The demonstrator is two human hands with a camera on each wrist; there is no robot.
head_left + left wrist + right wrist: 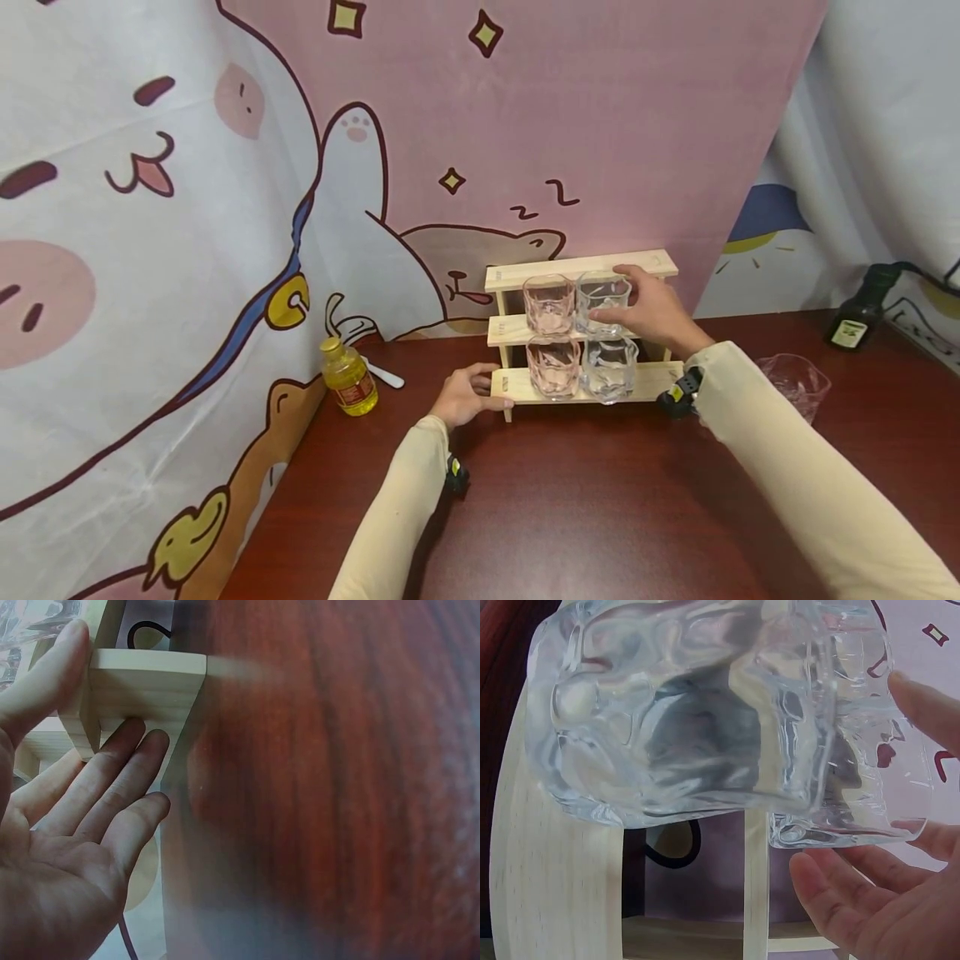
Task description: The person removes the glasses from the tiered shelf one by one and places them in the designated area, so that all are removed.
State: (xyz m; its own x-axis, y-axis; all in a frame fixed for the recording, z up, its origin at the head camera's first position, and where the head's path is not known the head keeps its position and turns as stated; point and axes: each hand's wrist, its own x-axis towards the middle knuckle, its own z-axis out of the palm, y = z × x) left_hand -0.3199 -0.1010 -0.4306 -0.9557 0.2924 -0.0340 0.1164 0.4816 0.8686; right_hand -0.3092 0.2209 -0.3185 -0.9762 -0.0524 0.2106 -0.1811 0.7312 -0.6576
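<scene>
A stepped wooden rack [517,385] stands against the back wall with clear, wavy-sided glasses on its two lower tiers. My right hand [655,310] holds the right-hand glass [598,293] on the middle tier, thumb at the front and fingers behind. Beside it stands another glass [547,307]. On the lowest tier are a left glass [554,368] and a right glass [609,368]; the latter looms large in the right wrist view. My left hand [462,398] grips the left end of the lowest board, its thumb [56,671] and fingers on opposite sides.
A further glass [797,383] stands to the right, partly behind my right forearm. A dark bottle [858,310] is at the far right. On the left are a jar of yellow liquid [347,379] and a white-handled utensil [386,375]. Printed cloth [600,125] hangs behind the table [585,500].
</scene>
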